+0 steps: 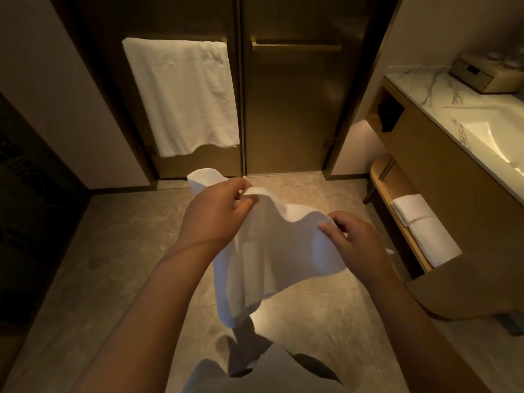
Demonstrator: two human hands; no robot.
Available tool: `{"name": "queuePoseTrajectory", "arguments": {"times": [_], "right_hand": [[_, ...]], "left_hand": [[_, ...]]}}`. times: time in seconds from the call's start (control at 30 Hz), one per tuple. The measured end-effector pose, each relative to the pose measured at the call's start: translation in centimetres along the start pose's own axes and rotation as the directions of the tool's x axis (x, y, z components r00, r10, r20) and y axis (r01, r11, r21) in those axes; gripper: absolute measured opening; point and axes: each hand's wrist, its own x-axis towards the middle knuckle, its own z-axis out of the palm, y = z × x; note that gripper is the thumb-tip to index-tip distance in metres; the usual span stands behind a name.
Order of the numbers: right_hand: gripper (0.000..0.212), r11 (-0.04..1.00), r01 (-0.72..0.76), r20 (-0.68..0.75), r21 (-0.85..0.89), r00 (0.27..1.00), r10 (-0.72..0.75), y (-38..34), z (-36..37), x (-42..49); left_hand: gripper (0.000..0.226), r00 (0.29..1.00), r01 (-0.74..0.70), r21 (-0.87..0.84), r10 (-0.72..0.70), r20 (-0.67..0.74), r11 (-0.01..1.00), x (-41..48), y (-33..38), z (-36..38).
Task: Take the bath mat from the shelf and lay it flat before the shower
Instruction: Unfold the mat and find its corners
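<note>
A white bath mat (266, 251) hangs in the air above the tiled floor, partly unfolded and rumpled. My left hand (218, 214) pinches its upper edge at the left. Gripping the same edge at the right is my right hand (351, 239). The mat's lower part droops toward my legs. Straight ahead stand the dark shower doors (286, 109), both closed. The low wooden shelf (388, 191) is to my right, under the vanity.
A white towel (181, 95) hangs on the left door's bar. Two folded white towels (422, 225) lie on the shelf. The vanity with marble top and sink (482, 137) fills the right side. A wooden box (482, 72) sits on the counter. Tiled floor (113, 251) spreads before the doors.
</note>
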Motion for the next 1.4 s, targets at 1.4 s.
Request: {"name": "queuePoseTrajectory", "arguments": {"times": [1.4], "right_hand": [[0.023, 0.976, -0.001, -0.274, 0.217, 0.960, 0.061, 0.4, -3.8, 0.6]], "left_hand": [[0.010, 1.000, -0.020, -0.069, 0.019, -0.021, 0.997, 0.4, -0.4, 1.6]]}}
